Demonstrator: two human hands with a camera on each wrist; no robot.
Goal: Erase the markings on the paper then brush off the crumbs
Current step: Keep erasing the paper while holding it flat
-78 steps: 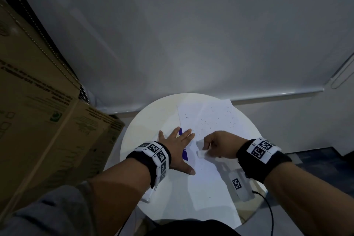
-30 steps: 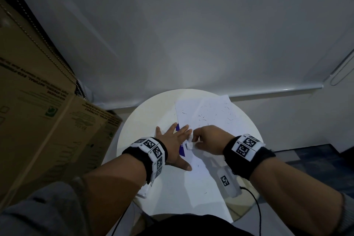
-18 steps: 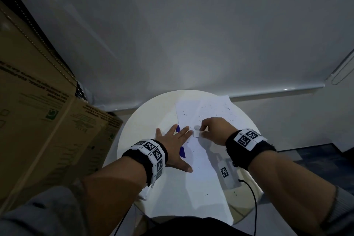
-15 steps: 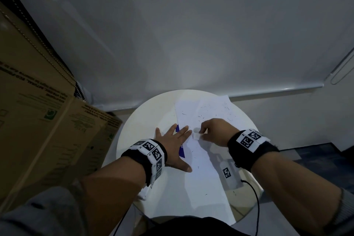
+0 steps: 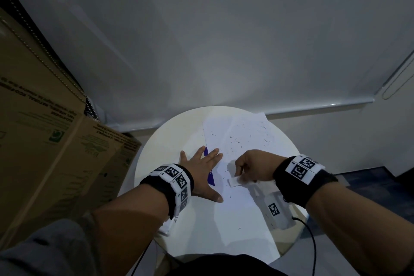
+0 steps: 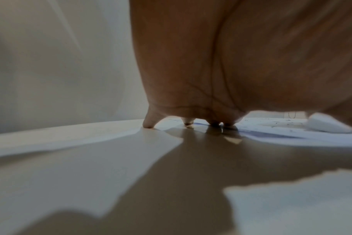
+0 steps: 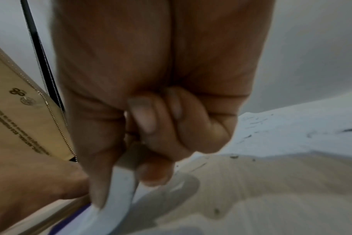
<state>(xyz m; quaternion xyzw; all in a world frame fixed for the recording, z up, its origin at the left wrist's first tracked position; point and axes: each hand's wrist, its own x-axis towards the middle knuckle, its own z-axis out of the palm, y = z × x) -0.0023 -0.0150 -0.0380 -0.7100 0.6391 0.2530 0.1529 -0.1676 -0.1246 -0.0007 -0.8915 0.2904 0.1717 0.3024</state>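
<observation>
A white paper sheet (image 5: 237,213) lies on the round white table (image 5: 156,163), with dark eraser crumbs (image 5: 246,139) strewn over its far part. My left hand (image 5: 201,170) lies flat with spread fingers on the sheet's left edge, over a blue strip (image 5: 211,178). In the left wrist view its fingertips (image 6: 149,124) press down on the surface. My right hand (image 5: 238,177) pinches a white eraser (image 5: 234,181) whose end touches the paper. In the right wrist view the curled fingers (image 7: 151,127) hold the eraser (image 7: 120,187) over the paper (image 7: 291,135).
Cardboard boxes (image 5: 44,141) stand against the table's left side. A white device with a marker tag (image 5: 274,209) and a black cable (image 5: 313,244) sits under my right wrist near the table's right edge. A grey blind (image 5: 224,40) hangs behind.
My right hand slid the eraser away across the paper, then pulled it back toward me. My left hand stayed flat on the sheet's left edge.
</observation>
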